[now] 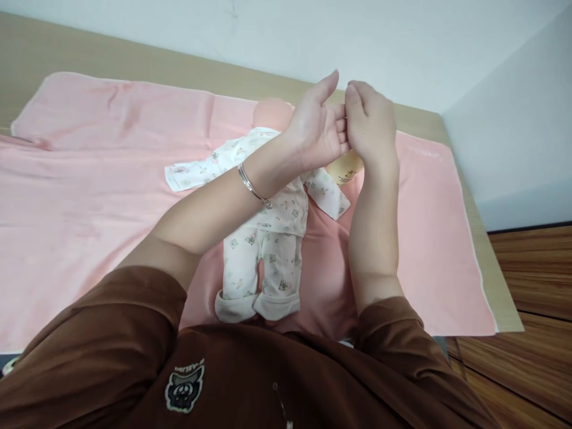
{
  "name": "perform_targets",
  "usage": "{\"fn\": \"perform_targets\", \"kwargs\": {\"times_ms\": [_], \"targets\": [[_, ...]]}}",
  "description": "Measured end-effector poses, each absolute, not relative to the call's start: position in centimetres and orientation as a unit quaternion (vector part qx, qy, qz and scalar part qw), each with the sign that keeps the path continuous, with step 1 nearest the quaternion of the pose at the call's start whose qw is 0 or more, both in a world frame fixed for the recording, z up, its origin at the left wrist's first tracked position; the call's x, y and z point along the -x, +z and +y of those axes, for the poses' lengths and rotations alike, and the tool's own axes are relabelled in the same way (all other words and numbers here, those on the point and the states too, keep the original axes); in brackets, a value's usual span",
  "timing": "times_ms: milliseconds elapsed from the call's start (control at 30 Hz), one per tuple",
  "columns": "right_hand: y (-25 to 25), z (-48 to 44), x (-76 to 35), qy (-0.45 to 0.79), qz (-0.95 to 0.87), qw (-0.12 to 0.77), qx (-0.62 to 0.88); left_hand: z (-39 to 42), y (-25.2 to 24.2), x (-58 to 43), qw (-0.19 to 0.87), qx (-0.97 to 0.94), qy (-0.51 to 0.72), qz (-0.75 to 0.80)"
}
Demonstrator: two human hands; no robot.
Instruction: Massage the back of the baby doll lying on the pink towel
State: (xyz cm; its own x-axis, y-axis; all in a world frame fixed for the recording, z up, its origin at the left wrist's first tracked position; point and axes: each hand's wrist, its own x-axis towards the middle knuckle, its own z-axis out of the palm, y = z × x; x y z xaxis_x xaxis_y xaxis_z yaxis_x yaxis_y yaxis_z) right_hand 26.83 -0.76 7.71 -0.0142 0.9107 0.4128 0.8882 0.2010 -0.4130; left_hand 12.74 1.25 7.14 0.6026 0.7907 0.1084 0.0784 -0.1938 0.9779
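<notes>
A baby doll (pixel 268 220) in a white printed sleepsuit lies on its back on a pink blanket (pixel 89 179), head away from me. Both my hands are raised above the doll's chest. My left hand (pixel 315 128) is palm up with fingers stretched out; a silver bangle (pixel 252 187) circles its wrist. My right hand (pixel 370 122) has its fingers curled and pressed against the left hand's fingers; I see nothing in it. A pale yellow bottle (pixel 346 167) shows partly beneath the hands, beside the doll's arm.
The blanket covers a wooden table (pixel 487 250) set against a white wall (pixel 357 42). The table's right edge drops to a wood floor (pixel 536 298). My brown shirt (pixel 223 375) fills the lower view.
</notes>
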Motion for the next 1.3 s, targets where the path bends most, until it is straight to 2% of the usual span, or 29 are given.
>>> {"fn": "perform_targets", "kwargs": {"times_ms": [200,467,633,800,867,967,1033,1167,1300], "targets": [[7.2,-0.9,-25.6,-0.061,-0.68,0.232,0.692,0.3,7.8,-8.7,0.744,-0.521,0.341,0.245],[6.7,-0.2,-25.1,-0.074,-0.633,0.218,0.739,-2.3,11.7,0.7,0.77,-0.405,0.438,0.228],[6.6,0.1,-24.7,-0.083,-0.601,0.227,0.762,-3.4,13.5,4.1,0.677,-0.536,0.429,0.264],[6.5,-0.1,-25.0,-0.093,-0.611,0.218,0.755,-2.0,12.2,6.3,0.438,-0.663,0.478,0.374],[6.3,-0.1,-25.5,-0.085,-0.613,0.23,0.751,-2.0,11.8,6.4,0.408,-0.671,0.482,0.389],[6.6,-0.1,-26.4,-0.063,-0.625,0.267,0.731,-3.6,12.3,5.1,0.574,-0.594,0.438,0.357],[7.2,-0.7,-26.6,-0.023,-0.647,0.327,0.689,-4.8,12.8,3.9,0.67,-0.521,0.442,0.29],[9.2,-3.5,-24.5,0.023,-0.691,0.503,0.519,-5.7,13.2,2.6,0.742,-0.471,0.38,0.29],[9.9,-6.7,-19.5,0.012,-0.711,0.546,0.443,-6.6,13.4,2.4,0.815,-0.393,0.342,0.254]]}}
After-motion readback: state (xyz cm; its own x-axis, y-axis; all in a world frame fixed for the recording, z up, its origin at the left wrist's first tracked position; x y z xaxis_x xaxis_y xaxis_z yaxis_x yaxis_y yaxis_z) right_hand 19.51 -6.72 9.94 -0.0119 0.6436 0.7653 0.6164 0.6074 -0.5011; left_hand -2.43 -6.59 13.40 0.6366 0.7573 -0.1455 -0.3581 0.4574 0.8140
